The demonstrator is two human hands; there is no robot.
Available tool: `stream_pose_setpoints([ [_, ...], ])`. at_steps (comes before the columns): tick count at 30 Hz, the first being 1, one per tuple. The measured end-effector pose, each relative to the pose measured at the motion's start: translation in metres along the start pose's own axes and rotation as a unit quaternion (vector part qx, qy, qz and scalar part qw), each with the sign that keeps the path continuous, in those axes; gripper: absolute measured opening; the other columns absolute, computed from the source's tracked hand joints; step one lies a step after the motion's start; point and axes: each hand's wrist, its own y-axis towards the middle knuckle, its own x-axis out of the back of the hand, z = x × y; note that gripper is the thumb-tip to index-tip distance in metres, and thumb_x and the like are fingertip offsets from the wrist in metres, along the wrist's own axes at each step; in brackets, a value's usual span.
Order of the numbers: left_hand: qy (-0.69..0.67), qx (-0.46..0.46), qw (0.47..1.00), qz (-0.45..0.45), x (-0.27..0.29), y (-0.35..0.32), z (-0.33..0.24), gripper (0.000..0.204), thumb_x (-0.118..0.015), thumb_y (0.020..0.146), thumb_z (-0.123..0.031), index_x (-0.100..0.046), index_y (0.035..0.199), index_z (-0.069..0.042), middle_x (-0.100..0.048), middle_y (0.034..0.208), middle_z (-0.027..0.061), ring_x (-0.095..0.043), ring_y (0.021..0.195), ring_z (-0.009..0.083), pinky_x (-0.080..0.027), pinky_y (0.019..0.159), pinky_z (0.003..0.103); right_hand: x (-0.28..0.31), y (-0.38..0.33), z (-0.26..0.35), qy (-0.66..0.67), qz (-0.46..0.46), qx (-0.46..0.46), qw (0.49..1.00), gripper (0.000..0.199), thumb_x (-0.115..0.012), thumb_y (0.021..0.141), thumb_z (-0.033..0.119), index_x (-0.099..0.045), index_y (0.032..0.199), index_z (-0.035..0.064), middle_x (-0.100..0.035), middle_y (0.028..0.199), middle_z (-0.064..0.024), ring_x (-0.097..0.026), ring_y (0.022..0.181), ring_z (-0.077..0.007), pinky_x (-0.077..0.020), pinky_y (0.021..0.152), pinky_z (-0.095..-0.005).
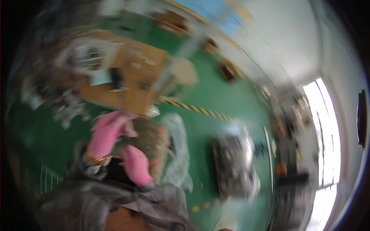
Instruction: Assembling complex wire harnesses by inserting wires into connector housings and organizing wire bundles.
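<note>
Scraps [68,107], silvery and pale: loose heap, far left, blurred. Tray [111,52], white: on the worktop, bearing dark items too smeared to name. Sheet [100,78], pale blue: flat on the worktop, with a dark rectangular item [115,79] just beside it on the right.

Left hand [107,133], pink-gloved, gold band [98,159] at the wrist: raised near the worktop's near edge, fingers bent inward toward the right; whether they grip anything cannot be told. Right hand [136,165], pink-gloved: lower and nearer the body, fingers pointing toward the left hand, seemingly curled (blur hides the tips), a hold likewise impossible to tell.

Worktop [135,96], brown: beyond both hands. Mottled piece [149,134], brown: just right of the hands, below the worktop. Clear plastic [177,146]: draped along that piece's right side. Striped tape [200,110], yellow and black: on the green floor [231,102]. Bundle [235,161], silver-grey, shiny: on the floor, well apart from the hands. Window [322,115]: bright, far right.
</note>
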Motion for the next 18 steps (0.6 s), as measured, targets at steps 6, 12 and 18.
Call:
stream_pose_setpoints([
  [6,-0.044,-0.092,0.995,-0.012,-0.008,0.018,-0.005,0.031,-0.046,0.099,-0.017,-0.058,0.113,0.009,-0.054,0.07,0.0022,-0.055,0.056,0.011,-0.052,0.058,0.027,0.011,-0.003,-0.042,0.015,0.068,0.036,0.997,0.014,-0.059,0.09,0.014,-0.053,0.082,0.0039,-0.055,0.071,-0.0179,-0.055,0.066,-0.0391,-0.042,0.057,-0.0461],
  [12,-0.066,-0.109,0.992,0.005,-0.041,0.04,-0.044,0.033,-0.047,0.1,-0.02,-0.057,0.115,0.007,-0.05,0.07,-0.0007,-0.047,0.052,0.007,-0.045,0.05,0.024,0.053,0.018,-0.042,0.062,0.123,0.043,0.989,0.014,-0.056,0.092,0.014,-0.055,0.083,0.0028,-0.056,0.072,-0.0186,-0.056,0.068,-0.0392,-0.0436,0.058,-0.0447],
  [18,-0.07,-0.051,0.994,0.068,-0.024,0.044,-0.055,0.033,-0.049,0.1,-0.023,-0.059,0.115,0.005,-0.049,0.074,-0.004,-0.031,0.047,0.0013,-0.028,0.044,0.017,0.058,0.063,-0.037,0.126,0.309,0.041,0.942,0.016,-0.058,0.092,0.015,-0.06,0.099,0.0012,-0.06,0.091,-0.0199,-0.061,0.085,-0.0349,-0.0486,0.073,-0.0398],
])
